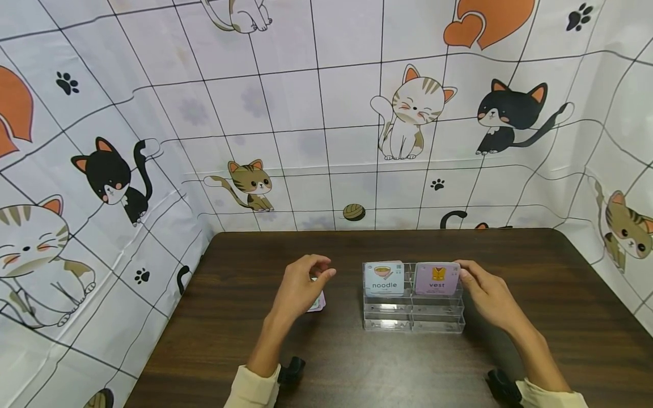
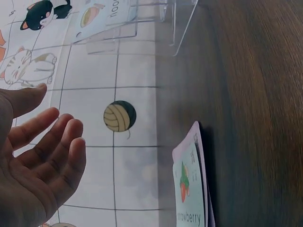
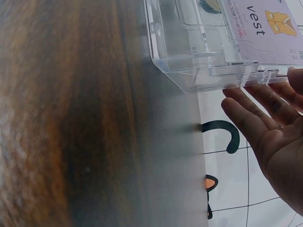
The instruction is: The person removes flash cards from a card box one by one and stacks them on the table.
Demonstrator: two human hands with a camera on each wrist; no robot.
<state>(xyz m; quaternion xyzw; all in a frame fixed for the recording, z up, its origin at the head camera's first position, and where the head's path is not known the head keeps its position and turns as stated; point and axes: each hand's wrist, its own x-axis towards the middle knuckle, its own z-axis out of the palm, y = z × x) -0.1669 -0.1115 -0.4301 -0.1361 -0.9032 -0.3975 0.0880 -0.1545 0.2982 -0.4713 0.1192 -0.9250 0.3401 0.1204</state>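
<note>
My left hand (image 1: pixel 302 285) grips nothing: its fingers are relaxed, a little bent and spread, and it hangs over a small pile of picture cards (image 1: pixel 318 303) on the desk (image 1: pixel 398 374), partly hiding it from my head view. From the left wrist I see the strawberry card (image 2: pixel 186 194) on top, its word cut at the start, with a pink-edged card showing beneath.

My right hand (image 1: pixel 491 294) touches the right side of the clear card holder (image 1: pixel 388 310), thumb in front near the vest card and fingers reaching along the side and behind. They look nearly straight; I cannot tell whether they pinch the edge.

The holder stands to the right of my pile, with two columns of stepped slots. In its top row the pale blue noodle card (image 1: pixel 384 286) stands at left and the purple vest card (image 1: pixel 437 285) at right, both facing me.

Cream sleeves (image 1: pixel 252 388) cover my forearms. Behind the desk hangs a white grid-lined sheet (image 1: pixel 291 107) printed with cats, paw prints and orange hearts.
</note>
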